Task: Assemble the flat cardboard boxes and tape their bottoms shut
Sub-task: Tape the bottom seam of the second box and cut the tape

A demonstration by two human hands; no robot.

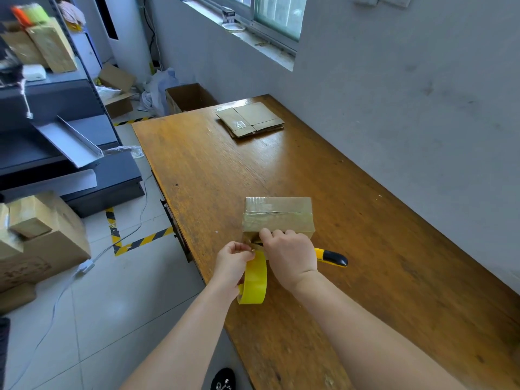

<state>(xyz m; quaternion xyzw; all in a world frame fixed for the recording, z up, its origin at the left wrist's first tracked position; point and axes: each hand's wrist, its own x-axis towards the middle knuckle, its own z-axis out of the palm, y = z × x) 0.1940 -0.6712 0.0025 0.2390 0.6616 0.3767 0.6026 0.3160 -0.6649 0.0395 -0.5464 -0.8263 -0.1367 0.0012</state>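
Two bare forearms reach in from the bottom of the frame over a wooden bench [365,249]. Just below centre, the left hand [232,263] has its grip closed on a yellow tape roll [254,280], pinching its top edge. The right hand [289,254] beside it has its grip curled round a yellow and black knife [332,258], knuckles against the near side of a taped box [278,218] at centre. Flat boxes [250,119] lie stacked on the bench, upper centre.

Soft daylight, wide-angle view.
Light from the glass-paned window [277,15] ahead of me lays a pale sheen on my long brown wooden table [253,164]; the dark grey metal shelving [56,94] at my left looks blurred and bent.
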